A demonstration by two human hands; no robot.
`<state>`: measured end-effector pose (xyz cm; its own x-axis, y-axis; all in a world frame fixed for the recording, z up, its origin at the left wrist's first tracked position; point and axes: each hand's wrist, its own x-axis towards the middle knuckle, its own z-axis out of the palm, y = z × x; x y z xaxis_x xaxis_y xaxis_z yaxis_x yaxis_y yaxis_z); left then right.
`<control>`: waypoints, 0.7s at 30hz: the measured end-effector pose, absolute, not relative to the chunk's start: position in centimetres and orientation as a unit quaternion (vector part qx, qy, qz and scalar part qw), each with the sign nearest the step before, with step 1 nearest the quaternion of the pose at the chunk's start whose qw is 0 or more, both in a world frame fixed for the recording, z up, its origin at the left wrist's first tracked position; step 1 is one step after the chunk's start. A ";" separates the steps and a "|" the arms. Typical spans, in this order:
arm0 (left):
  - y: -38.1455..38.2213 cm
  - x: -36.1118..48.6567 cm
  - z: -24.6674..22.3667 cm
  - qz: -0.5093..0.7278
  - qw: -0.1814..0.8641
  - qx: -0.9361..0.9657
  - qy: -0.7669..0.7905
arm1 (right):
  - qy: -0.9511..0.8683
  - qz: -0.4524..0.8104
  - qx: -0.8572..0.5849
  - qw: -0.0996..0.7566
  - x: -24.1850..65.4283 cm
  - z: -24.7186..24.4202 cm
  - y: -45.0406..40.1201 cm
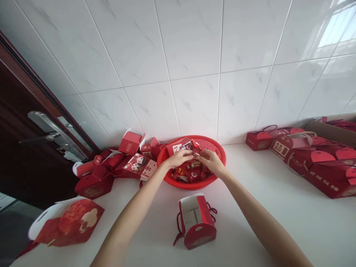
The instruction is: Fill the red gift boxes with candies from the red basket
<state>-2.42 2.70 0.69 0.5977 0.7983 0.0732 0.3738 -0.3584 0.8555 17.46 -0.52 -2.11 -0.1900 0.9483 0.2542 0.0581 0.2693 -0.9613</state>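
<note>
White tabletop (pixel 155 226) bears an open red box (pixel 198 235) in front; beyond, the left hand (pixel 179 158) and right hand (pixel 211 162), fingers nearly closed, pinch a small red packet (pixel 196 148) over the red basket (pixel 210 143). Behind rise marbled wall tiles (pixel 194 40), a dark door (pixel 16 167) at left.

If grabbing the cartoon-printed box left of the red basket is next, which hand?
Left hand, likely: it's nearer the cartoon-printed box; the right hand would have to reach across. Both hands are at a small red packet over the red basket, so either may need freeing.
</note>
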 end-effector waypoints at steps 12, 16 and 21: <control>4.9 -3.8 0.2 0.083 0.321 0.812 0.480 | -0.490 0.543 -0.390 0.560 17.2 -0.8 -1.1; 5.4 -3.6 -0.5 0.031 0.298 0.821 0.486 | -0.473 0.553 -0.392 0.563 17.3 -0.5 -1.2; 5.9 -1.7 -0.7 -0.007 0.261 0.837 0.482 | -0.459 0.536 -0.390 0.592 17.4 -0.6 -1.1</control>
